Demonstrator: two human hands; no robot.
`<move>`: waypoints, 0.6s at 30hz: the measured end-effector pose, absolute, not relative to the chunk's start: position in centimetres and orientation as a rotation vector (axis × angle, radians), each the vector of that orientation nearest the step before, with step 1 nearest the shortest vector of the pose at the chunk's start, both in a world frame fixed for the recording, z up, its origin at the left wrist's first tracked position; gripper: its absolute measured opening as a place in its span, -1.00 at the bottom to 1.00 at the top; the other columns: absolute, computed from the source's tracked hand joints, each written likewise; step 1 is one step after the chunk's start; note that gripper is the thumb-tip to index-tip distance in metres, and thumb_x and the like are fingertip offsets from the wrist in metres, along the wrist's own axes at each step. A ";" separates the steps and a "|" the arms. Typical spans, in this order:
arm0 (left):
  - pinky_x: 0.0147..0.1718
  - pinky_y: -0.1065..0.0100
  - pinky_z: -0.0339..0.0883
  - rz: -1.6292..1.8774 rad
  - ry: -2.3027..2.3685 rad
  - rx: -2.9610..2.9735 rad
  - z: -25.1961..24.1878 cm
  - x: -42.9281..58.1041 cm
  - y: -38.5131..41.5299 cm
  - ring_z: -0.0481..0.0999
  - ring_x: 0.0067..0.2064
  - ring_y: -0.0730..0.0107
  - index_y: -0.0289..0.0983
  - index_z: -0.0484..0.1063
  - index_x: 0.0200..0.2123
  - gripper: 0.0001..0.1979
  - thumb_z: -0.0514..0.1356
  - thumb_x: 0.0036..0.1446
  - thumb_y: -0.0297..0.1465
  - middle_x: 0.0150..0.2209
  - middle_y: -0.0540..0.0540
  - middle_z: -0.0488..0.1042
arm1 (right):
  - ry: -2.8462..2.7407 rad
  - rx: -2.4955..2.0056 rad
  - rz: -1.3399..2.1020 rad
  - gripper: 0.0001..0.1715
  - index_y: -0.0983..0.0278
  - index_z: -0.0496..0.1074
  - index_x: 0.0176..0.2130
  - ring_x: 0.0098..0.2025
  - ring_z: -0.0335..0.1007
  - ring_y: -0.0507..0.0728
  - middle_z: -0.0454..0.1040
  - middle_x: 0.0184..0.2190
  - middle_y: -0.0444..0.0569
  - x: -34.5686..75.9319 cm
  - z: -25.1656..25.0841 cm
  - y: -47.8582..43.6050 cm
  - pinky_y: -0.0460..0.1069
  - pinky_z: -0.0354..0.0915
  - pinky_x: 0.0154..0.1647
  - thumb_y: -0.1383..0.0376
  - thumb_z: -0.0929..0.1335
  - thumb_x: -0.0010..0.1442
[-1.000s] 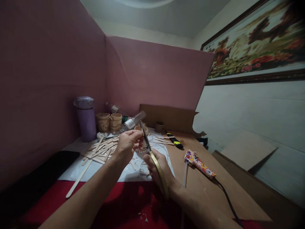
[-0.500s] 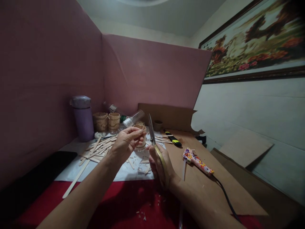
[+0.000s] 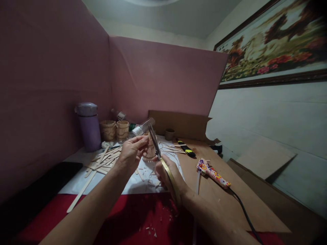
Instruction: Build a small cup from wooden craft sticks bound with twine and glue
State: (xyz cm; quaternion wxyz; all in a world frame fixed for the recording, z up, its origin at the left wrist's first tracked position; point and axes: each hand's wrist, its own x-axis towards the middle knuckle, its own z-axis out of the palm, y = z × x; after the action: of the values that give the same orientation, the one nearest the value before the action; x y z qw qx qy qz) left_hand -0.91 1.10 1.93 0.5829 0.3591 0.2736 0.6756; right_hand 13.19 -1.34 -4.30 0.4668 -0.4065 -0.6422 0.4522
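My left hand (image 3: 133, 151) is closed in a pinch on a small pale piece that looks like wood; the fingertips hide most of it. In my right hand (image 3: 168, 177) is a pair of scissors (image 3: 158, 153) with gold-coloured handles, fingers wrapped round them. The blades point up and lean left, beside the left fingertips and the pale piece. Behind both hands stands a small cup made of wooden sticks (image 3: 149, 154), partly covered by the blades and fingers. Wooden craft sticks (image 3: 102, 160) lie heaped left of my left hand, on a white sheet (image 3: 74, 180).
At the back left are a purple tumbler (image 3: 89, 132), two wooden cups (image 3: 108, 130) and plastic bottles (image 3: 143, 127). A yellow-black utility knife (image 3: 186, 148) and a flowered glue gun (image 3: 213, 173) with a cord lie on cardboard (image 3: 240, 200) to the right. Scraps dot the red cloth (image 3: 127, 217).
My right hand has brought the scissors leftward, and their blades have tilted left to reach my left fingertips. The left hand has shifted only slightly.
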 end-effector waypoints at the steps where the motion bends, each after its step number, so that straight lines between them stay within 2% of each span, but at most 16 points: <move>1: -0.72 0.59 0.15 1.578 0.632 0.836 2.0 -0.9 1.1 0.35 -0.65 0.61 -0.44 0.53 -0.52 -0.75 0.47 -0.36 -0.51 -0.63 -0.03 0.46 | -1.594 -0.992 1.103 -0.43 0.26 0.33 -0.17 -0.62 0.01 -0.05 0.19 -0.60 -0.27 13.3 -4.4 -1.3 -0.16 0.01 -0.63 -0.15 0.33 0.11; 5: -0.68 0.56 0.23 1.570 0.627 0.849 2.4 -1.0 1.0 0.39 -0.61 0.58 -0.44 0.53 -0.51 -0.77 0.44 -0.32 -0.51 -0.57 -0.06 0.51 | -1.643 -0.954 1.068 -0.46 0.25 0.33 -0.14 -0.62 0.01 -0.06 0.19 -0.60 -0.27 13.4 -5.1 -0.9 -0.16 0.00 -0.63 -0.12 0.34 0.13; 8: -0.69 0.56 0.21 1.541 0.643 0.874 2.6 -1.3 1.0 0.38 -0.62 0.58 -0.43 0.51 -0.53 -0.79 0.43 -0.31 -0.50 -0.59 -0.05 0.49 | -1.650 -0.931 1.078 -0.43 0.24 0.33 -0.15 -0.63 0.01 -0.06 0.16 -0.62 -0.29 13.5 -5.0 -0.9 -0.16 -0.01 -0.64 -0.16 0.35 0.11; 15: -0.74 0.58 0.08 1.420 0.699 0.964 2.9 -2.4 1.4 0.33 -0.64 0.60 -0.41 0.47 -0.58 -0.80 0.42 -0.30 -0.47 -0.65 0.00 0.41 | -1.592 -0.850 1.300 -0.09 0.26 0.30 -0.14 -0.67 -0.05 -0.09 0.14 -0.62 -0.31 13.2 -3.2 -2.3 -0.17 -0.02 -0.71 -0.42 0.28 -0.10; 18: -0.73 0.57 0.07 1.405 0.726 1.002 2.9 -2.7 1.5 0.33 -0.64 0.59 -0.40 0.47 -0.57 -0.80 0.41 -0.29 -0.45 -0.66 0.00 0.40 | -1.557 -0.844 1.366 -0.05 0.26 0.29 -0.13 -0.68 -0.07 -0.10 0.14 -0.61 -0.31 13.2 -2.9 -2.8 -0.17 0.00 -0.70 -0.45 0.27 -0.13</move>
State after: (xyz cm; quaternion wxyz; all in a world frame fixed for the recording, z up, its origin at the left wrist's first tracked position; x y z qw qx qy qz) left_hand -2.75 1.53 2.92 0.5927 0.4310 0.3124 0.6044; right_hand 13.22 -2.75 -2.90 0.4372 -0.3392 -0.6263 0.5492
